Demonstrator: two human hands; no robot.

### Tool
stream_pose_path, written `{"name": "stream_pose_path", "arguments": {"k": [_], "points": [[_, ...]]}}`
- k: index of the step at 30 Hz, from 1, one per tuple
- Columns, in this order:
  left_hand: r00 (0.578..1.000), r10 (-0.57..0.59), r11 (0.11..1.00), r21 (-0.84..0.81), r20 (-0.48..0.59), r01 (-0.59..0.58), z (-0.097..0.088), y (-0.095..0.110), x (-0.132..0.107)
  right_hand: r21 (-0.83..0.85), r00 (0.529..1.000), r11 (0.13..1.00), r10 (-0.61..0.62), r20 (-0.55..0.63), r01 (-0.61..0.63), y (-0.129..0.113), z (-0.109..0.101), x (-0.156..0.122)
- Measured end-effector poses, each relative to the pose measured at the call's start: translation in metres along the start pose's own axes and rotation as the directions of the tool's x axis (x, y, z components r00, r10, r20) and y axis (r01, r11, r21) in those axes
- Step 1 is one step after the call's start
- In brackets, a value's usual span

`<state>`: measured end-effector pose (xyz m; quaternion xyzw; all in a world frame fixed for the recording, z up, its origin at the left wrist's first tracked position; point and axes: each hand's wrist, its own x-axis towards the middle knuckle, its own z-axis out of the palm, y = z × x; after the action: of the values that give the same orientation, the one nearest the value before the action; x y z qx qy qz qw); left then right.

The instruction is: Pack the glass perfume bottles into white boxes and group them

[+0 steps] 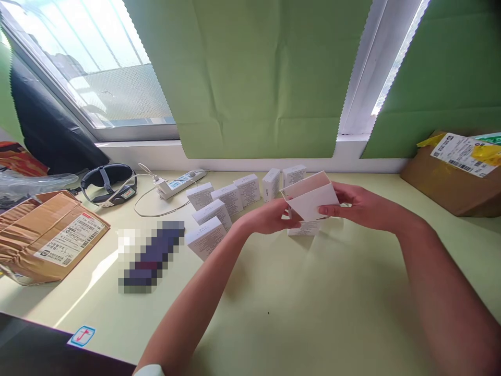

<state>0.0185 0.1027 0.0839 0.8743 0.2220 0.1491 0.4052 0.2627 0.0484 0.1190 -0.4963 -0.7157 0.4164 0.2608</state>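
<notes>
Above the table, tilted in the air, is a white cardboard box larger than the small cartons around it. Its upper face looks pinkish and its left end seems to be open. My right hand grips the right end, thumb on the near face. At the left end my left hand is closed on the box's edge, with some fingertips hidden. Just below the held box stands a small white printed carton, partly covered by it. Several more such cartons stand behind and to the left, among them one carton and a nearer carton.
At left lie a torn brown parcel, a black head strap device, a white power strip with a cable, and a pixelated dark object. A brown carton stands at far right. Green blinds hang behind.
</notes>
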Motion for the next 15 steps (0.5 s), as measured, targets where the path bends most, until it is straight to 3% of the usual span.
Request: {"name": "stream_pose_path", "arguments": {"k": [7,15], "points": [[0.999,0.001,0.997,-0.071,0.032,0.002,0.0012,0.0013,-0.0003,0.050,1.000,0.999,-0.017,-0.022,0.018,0.0063,0.0023,0.0049],[0.999,-0.033,0.980,-0.198,0.004,0.033,-0.0025,0.0069,-0.0026,-0.156,0.999,0.988,-0.028,-0.043,0.021,0.0040,0.0068,0.0075]]}}
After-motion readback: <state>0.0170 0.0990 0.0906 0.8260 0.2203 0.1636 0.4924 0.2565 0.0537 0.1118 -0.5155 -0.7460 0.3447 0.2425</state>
